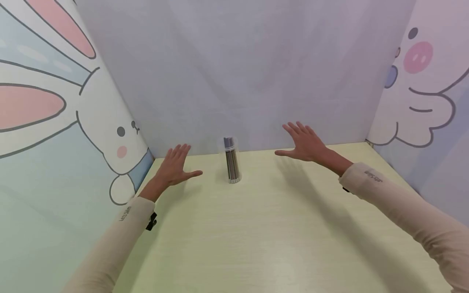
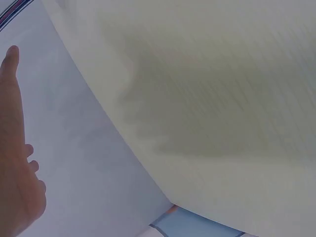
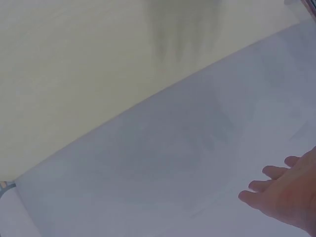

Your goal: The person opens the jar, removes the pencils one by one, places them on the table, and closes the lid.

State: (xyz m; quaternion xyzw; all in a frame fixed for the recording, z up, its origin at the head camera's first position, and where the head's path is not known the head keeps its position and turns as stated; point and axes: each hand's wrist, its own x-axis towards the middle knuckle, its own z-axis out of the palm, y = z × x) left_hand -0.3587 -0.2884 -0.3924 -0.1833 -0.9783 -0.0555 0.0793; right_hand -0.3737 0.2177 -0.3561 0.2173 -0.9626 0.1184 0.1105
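A clear cylinder of thin dark sticks, perhaps pens or pencils, stands upright toward the back of the table, with a blue-grey part at its top. Left of it, my left hand hovers with fingers straight and thumb spread toward the cylinder. My right hand is held in the air to its right, fingers extended and thumb out. Neither hand touches anything. In the left wrist view part of the left hand shows at the left edge; the right wrist view has the right hand at lower right.
The pale wood-grain table meets a grey-white cloth backdrop behind the cylinder. Side panels with a cartoon rabbit on the left and a cartoon pig-nosed figure on the right enclose the table.
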